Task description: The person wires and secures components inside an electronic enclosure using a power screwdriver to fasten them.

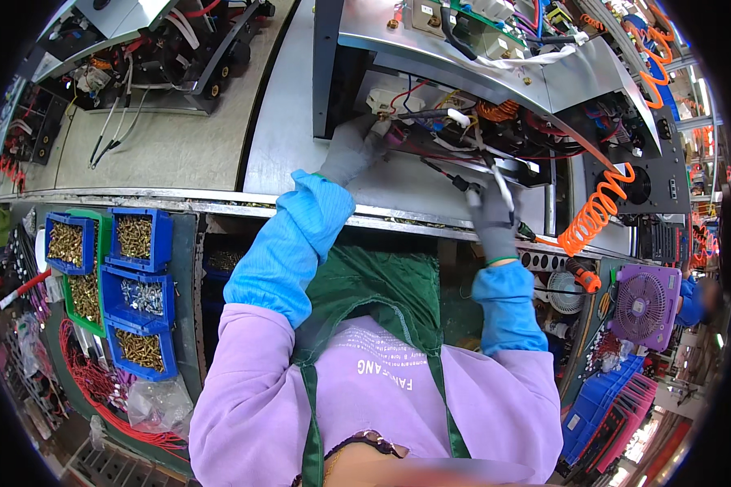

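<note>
We see an open metal chassis point(577, 89) on the bench point(288, 122), our left hand point(353, 150) at its wiring point(439, 116), our right hand point(492, 217) at a white-sleeved cable point(500, 183); whether fingers clamp, we cannot tell. We should steady leads untwisted. 3 blue bins point(149, 264) and 1 green bin point(104, 231) hold brass-coloured screws point(142, 351); 1 blue, silver fasteners point(142, 297).

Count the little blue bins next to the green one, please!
4. One blue bin overlaps the green bin; to its right, in a column, are the top bin, the middle bin and the bottom bin. More may hide underneath.
</note>
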Action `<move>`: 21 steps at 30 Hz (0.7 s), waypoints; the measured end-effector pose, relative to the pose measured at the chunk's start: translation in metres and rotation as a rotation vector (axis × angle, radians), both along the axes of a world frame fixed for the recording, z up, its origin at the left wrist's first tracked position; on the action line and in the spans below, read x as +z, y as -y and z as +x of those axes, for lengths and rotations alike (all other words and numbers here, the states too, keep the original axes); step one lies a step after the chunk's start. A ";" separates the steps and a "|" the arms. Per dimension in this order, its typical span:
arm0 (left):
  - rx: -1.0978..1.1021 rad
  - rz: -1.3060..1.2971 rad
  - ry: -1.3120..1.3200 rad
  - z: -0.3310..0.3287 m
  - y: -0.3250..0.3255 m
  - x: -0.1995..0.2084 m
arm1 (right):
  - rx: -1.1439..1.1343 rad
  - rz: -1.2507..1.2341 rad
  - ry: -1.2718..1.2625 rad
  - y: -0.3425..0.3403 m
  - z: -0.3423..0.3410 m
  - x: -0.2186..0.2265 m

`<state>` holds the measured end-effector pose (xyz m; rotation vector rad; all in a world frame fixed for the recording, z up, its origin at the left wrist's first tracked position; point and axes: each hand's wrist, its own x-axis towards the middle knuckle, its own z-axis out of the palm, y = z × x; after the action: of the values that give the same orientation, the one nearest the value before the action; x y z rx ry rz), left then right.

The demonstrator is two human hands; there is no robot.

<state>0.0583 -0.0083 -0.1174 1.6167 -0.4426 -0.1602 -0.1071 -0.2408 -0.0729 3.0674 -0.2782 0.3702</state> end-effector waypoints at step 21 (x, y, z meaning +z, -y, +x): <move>-0.089 -0.050 -0.159 0.010 0.004 -0.008 | -0.072 2.427 -0.329 -0.066 -0.140 0.027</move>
<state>0.0688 -0.0125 -0.1251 1.5233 -0.3929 -0.3406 -0.2473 -0.1748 -0.0454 4.5164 -2.0569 -2.0809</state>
